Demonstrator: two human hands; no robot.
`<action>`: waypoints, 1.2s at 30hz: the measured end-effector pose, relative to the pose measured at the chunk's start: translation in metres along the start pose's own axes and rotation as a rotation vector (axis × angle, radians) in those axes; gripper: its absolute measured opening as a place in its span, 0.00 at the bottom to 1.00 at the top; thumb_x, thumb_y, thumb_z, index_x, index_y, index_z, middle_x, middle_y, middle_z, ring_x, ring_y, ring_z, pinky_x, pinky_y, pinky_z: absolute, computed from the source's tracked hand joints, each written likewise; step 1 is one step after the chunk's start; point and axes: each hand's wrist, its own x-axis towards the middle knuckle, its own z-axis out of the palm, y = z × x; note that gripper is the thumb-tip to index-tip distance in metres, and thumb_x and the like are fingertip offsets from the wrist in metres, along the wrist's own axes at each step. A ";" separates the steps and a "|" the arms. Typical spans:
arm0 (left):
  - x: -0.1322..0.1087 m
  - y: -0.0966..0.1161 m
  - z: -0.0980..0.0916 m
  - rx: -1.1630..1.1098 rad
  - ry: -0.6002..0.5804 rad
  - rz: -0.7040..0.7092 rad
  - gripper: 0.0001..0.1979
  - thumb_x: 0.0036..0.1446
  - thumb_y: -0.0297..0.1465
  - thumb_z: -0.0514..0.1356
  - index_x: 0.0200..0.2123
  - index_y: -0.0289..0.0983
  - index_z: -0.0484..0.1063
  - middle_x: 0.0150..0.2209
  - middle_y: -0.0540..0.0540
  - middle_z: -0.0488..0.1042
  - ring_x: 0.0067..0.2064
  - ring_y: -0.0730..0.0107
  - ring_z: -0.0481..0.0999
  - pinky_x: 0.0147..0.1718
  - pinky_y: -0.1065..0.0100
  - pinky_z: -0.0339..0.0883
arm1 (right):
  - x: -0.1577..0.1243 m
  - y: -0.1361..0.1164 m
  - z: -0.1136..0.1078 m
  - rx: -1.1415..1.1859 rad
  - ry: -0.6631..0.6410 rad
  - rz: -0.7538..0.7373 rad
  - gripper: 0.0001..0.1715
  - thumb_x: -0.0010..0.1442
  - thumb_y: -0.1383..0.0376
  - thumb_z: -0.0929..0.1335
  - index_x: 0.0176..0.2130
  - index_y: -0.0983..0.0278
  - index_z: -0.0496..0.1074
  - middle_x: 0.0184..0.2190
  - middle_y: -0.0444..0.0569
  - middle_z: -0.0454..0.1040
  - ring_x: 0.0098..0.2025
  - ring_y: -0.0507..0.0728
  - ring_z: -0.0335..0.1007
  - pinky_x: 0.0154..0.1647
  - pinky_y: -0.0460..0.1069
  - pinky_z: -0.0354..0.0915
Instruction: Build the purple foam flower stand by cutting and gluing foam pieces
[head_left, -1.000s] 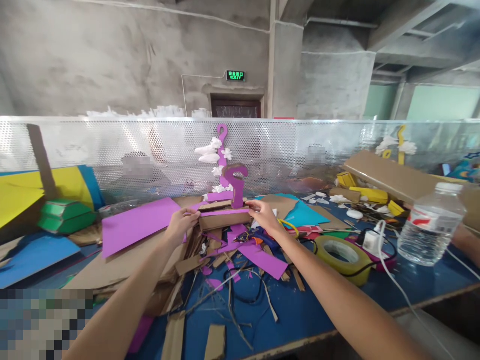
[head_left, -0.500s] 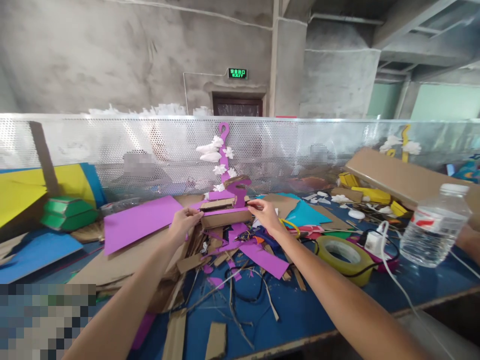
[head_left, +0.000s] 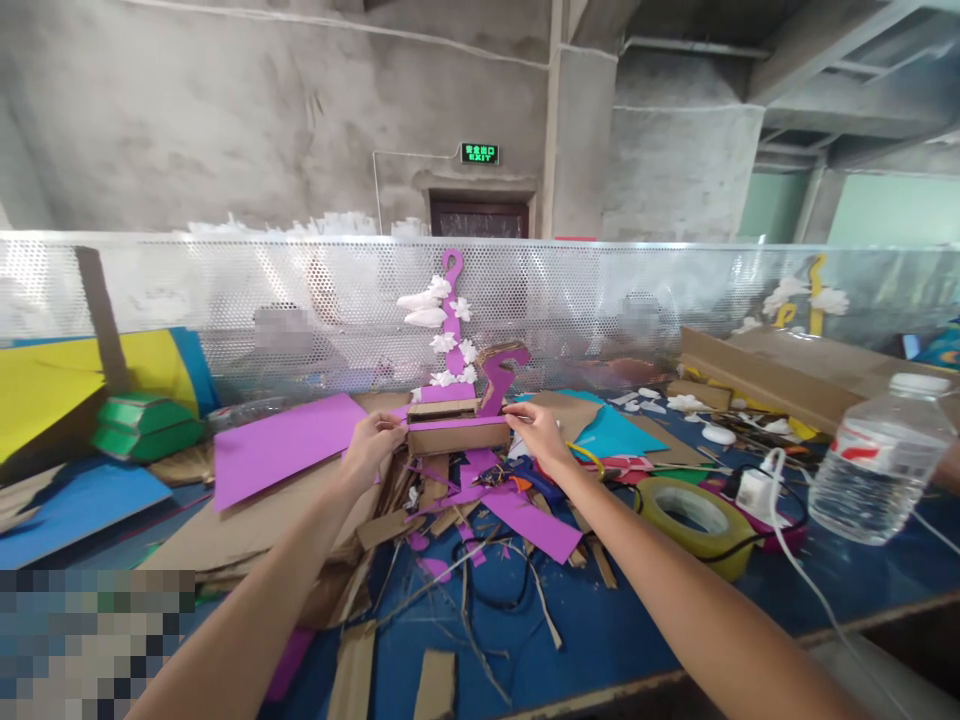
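Observation:
Between my two hands is a small cardboard box (head_left: 457, 438) with purple edging on top. My left hand (head_left: 373, 447) pinches its left end between thumb and fingers. At the opposite end, my right hand (head_left: 538, 437) has its fingertips closed on the right corner. A purple cardboard piece curved like a swan's neck (head_left: 496, 382) rises from the right part of the box, leaning right. Behind it stands a purple hooked strip (head_left: 452, 325) dotted with white tufts. Below the box lie purple offcuts (head_left: 525, 515) and a blue-handled tool (head_left: 541, 480), partly hidden.
A purple sheet (head_left: 281, 450) and green cardboard shape (head_left: 142, 430) lie left. To the right are a tape roll (head_left: 652, 515), a white charger (head_left: 759, 492) with cables and a water bottle (head_left: 862, 470). A perforated metal panel (head_left: 337, 290) runs along the back.
The purple neck piece has gone from nearly upright to leaning right. Both hands keep their hold on the box. At far right, the large cardboard piece has tilted lower.

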 end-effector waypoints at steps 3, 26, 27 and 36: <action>0.000 0.000 0.000 0.020 -0.008 0.015 0.20 0.33 0.35 0.71 0.31 0.35 0.71 0.25 0.51 0.73 0.29 0.68 0.75 0.32 0.67 0.67 | 0.000 0.000 0.000 -0.006 0.004 -0.007 0.15 0.51 0.59 0.70 0.37 0.64 0.79 0.39 0.53 0.81 0.44 0.62 0.77 0.49 0.56 0.69; 0.007 -0.008 -0.002 0.070 -0.027 0.061 0.20 0.35 0.37 0.71 0.32 0.35 0.71 0.26 0.50 0.73 0.28 0.69 0.73 0.31 0.68 0.65 | -0.001 -0.011 0.002 -0.026 0.115 0.073 0.15 0.48 0.54 0.72 0.30 0.63 0.73 0.30 0.51 0.78 0.36 0.61 0.74 0.40 0.53 0.67; 0.007 -0.009 -0.002 0.072 -0.026 0.065 0.20 0.36 0.37 0.71 0.32 0.35 0.71 0.26 0.50 0.73 0.28 0.69 0.73 0.31 0.68 0.64 | -0.002 -0.012 0.002 -0.040 0.120 0.070 0.15 0.49 0.54 0.72 0.29 0.63 0.73 0.29 0.51 0.77 0.37 0.61 0.74 0.40 0.53 0.67; 0.003 0.001 -0.003 -0.001 -0.042 0.040 0.17 0.36 0.34 0.71 0.31 0.35 0.72 0.26 0.49 0.75 0.30 0.68 0.75 0.34 0.66 0.67 | -0.004 -0.017 0.001 -0.084 0.144 0.142 0.12 0.49 0.56 0.71 0.26 0.63 0.73 0.28 0.49 0.77 0.35 0.60 0.72 0.38 0.51 0.65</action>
